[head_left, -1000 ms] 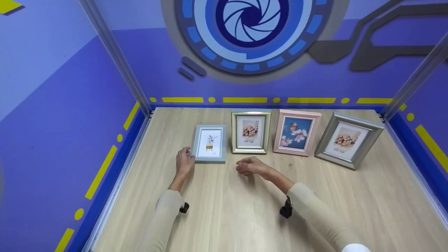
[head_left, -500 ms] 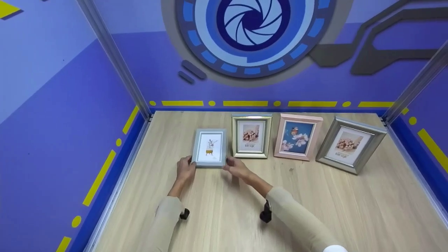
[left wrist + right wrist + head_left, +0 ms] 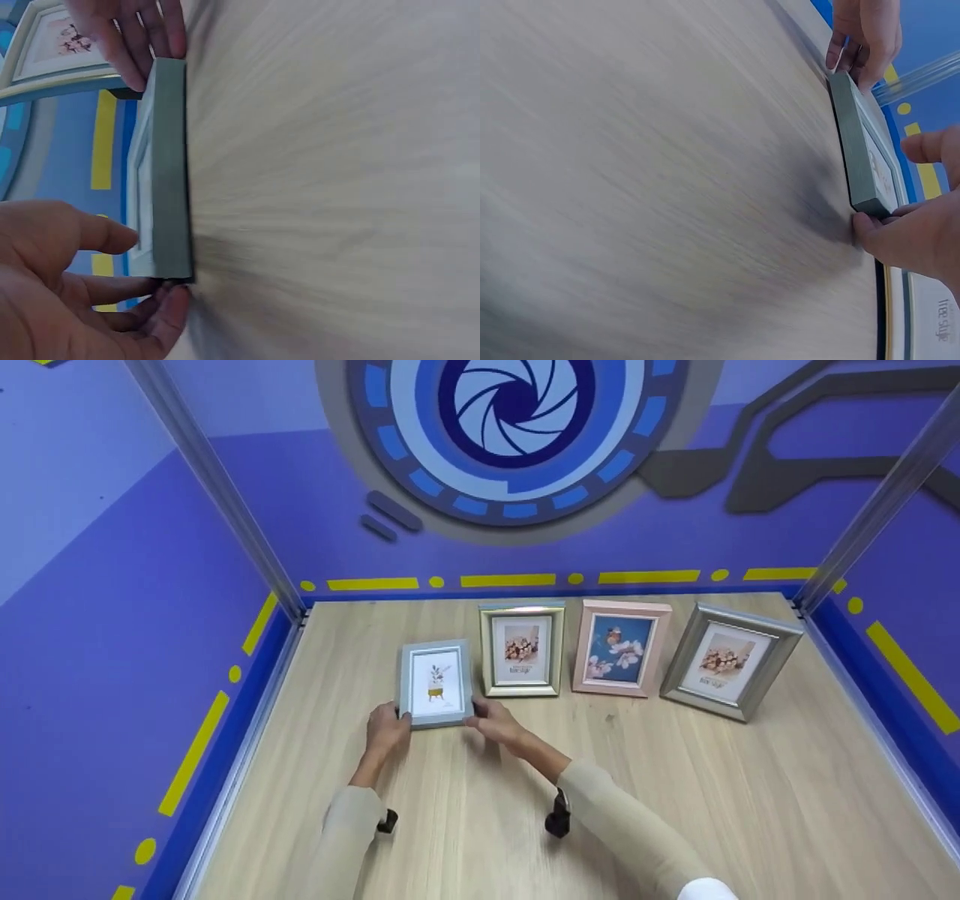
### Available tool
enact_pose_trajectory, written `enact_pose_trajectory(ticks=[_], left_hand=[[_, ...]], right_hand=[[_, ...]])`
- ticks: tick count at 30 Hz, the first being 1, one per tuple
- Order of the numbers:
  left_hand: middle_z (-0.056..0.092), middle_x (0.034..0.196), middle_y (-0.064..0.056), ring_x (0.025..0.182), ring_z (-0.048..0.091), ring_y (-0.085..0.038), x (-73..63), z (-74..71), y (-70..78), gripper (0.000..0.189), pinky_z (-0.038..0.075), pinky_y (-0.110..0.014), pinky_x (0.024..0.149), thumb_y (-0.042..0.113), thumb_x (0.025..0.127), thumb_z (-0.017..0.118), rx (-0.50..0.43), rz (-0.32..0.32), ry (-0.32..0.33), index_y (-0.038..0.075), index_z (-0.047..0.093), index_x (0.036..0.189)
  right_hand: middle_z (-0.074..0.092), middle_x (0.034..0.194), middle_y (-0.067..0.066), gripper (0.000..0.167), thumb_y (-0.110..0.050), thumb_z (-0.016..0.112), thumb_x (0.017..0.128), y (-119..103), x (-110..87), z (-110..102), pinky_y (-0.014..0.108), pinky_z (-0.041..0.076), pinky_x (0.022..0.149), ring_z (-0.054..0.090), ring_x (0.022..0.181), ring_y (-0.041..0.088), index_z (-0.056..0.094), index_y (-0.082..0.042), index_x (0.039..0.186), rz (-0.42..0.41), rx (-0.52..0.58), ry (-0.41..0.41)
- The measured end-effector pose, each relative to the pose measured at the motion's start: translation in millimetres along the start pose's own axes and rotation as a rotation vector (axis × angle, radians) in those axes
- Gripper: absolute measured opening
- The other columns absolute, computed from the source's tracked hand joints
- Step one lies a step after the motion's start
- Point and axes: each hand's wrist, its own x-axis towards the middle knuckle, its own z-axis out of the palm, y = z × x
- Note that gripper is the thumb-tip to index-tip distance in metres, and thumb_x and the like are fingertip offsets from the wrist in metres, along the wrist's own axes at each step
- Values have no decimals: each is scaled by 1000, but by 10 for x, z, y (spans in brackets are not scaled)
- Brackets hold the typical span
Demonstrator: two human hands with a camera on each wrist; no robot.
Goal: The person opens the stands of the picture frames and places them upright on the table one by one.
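A small grey picture frame (image 3: 435, 684) with a plant print stands on the wooden tabletop (image 3: 675, 795), leftmost in a row of frames. My left hand (image 3: 388, 727) grips its lower left corner and my right hand (image 3: 487, 723) grips its lower right corner. In the left wrist view the grey frame's edge (image 3: 171, 172) rests on the wood, with my left hand's thumb in front of it and fingers (image 3: 161, 311) behind. The right wrist view shows the same frame edge (image 3: 857, 142) pinched by my right hand (image 3: 911, 240).
To the right stand a pale gold frame (image 3: 522, 649), a pink frame (image 3: 621, 647) and a wider silver frame (image 3: 729, 660). Purple walls with yellow dashes and metal corner posts (image 3: 217, 487) enclose the table on three sides.
My right hand moved left from the middle of the table to the grey frame's right corner. Both hands now hold the frame, which has shifted slightly towards me.
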Motion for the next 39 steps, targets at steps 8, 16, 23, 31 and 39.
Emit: enact_pose_trajectory(ticks=[8,16,23,31,39], left_hand=[[45,60,3,54,42,-11,-81,-119,92,20,30,-22,46,12,91,56,60,-113,-82,10,53,71],[52,67,-2,59,50,-15,-135,-15,115,16,36,-22,48,9,92,56,63,-57,-49,0,67,86],[47,65,0,60,46,-14,-203,5,122,17,33,-22,48,4,89,56,17,-114,-17,9,55,73],[51,75,-2,71,50,-16,-189,-69,86,13,39,-22,56,5,94,60,-159,-250,-65,2,63,82],[64,116,-19,95,59,-21,-269,-145,40,34,55,-32,83,-1,97,57,-414,-332,-100,-14,59,128]], right_hand=[[65,128,30,48,-1,54,94,9,-74,-75,42,56,98,63,120,36,51,15,140,26,-120,108],[48,78,1,11,3,56,88,-2,-74,-25,22,37,64,45,74,13,59,12,94,-32,-214,118],[60,84,6,27,3,57,87,-3,-110,62,20,42,69,50,77,12,67,14,110,-19,-188,147],[55,143,30,50,4,48,97,-44,-117,68,42,51,104,55,125,32,45,12,147,88,-135,174],[60,134,31,55,9,51,96,-149,-162,61,31,56,91,61,120,34,41,8,150,68,-35,177]])
